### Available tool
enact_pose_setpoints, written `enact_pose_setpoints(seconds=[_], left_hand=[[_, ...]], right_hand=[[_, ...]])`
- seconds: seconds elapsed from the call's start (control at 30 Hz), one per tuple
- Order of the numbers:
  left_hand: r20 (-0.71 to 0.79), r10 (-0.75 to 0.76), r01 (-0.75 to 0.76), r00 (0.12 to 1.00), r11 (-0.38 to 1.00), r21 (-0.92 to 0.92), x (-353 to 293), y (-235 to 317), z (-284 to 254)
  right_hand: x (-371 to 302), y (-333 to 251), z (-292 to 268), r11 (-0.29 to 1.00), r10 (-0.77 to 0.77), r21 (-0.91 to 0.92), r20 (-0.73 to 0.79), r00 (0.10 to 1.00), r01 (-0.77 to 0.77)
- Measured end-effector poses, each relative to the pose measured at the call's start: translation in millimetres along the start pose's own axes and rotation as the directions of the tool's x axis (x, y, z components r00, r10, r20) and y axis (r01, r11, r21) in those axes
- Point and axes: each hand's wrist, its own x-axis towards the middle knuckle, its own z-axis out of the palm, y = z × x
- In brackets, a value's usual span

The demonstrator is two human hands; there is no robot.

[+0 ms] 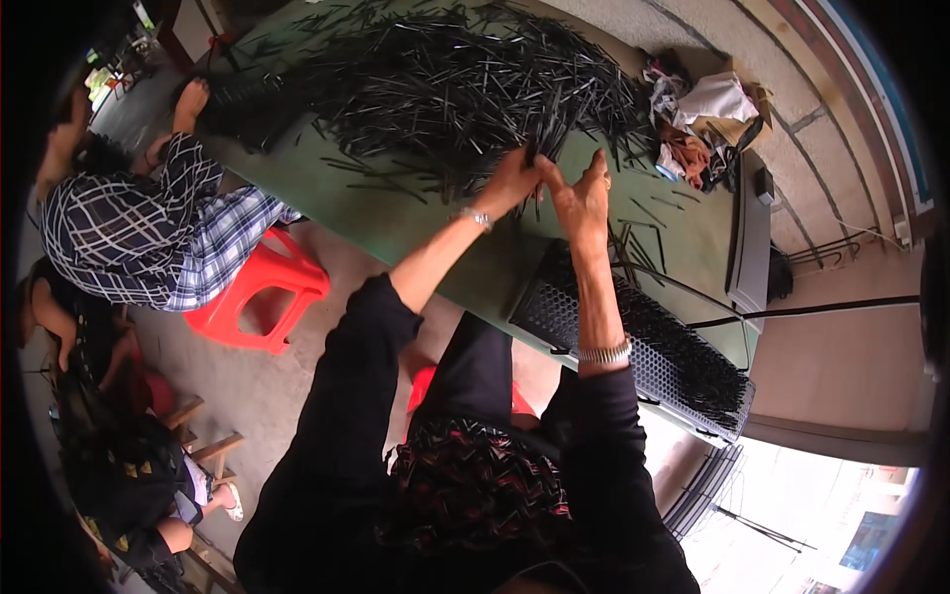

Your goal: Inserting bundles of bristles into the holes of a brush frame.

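A big heap of thin black plastic strips (445,84) lies across the green table (336,193). My left hand (510,183) is at the near edge of the heap, its fingers closed around a bunch of strips (556,134). Close beside it, my right hand (581,203) has thumb and fingers apart, the thumb touching or nearly touching the left fingers. Whether any strip lies against the right palm is hidden. Under my right forearm, a perforated grey basket (542,307) holds many short black strips (683,361).
A few loose strips (643,243) lie right of my right hand. Cloths and a carton (712,109) sit at the far right by the wall. At left, a person in a checked shirt (129,233) works at the table near a red stool (262,292). Another person (129,475) sits lower left.
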Motion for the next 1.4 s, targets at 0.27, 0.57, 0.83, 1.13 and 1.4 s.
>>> enact_pose_setpoints(seconds=[0.27,0.57,0.83,1.13,1.4], left_hand=[[-0.178,0.349,-0.262,0.920,0.885,0.384,-67,-19,-27],[-0.201,0.008,0.042,0.980,0.970,0.240,-99,-33,-29],[-0.134,0.083,-0.077,0.987,0.996,0.048,-100,-22,-23],[-0.167,0.025,-0.006,0.986,0.994,0.109,-109,-33,-19],[-0.179,-0.176,0.196,0.968,0.975,0.103,-117,-31,-24]], right_hand=[[-30,-30,83,0.816,0.034,0.576,-0.116,0.993,0.040],[-56,-1,91,0.520,0.176,0.821,0.167,0.970,-0.236],[-67,-15,65,0.660,0.023,0.741,0.143,0.990,-0.122],[-69,-18,36,0.964,-0.175,0.200,-0.013,0.985,0.174],[-56,-38,-10,0.822,-0.137,0.528,-0.177,0.975,0.212]])
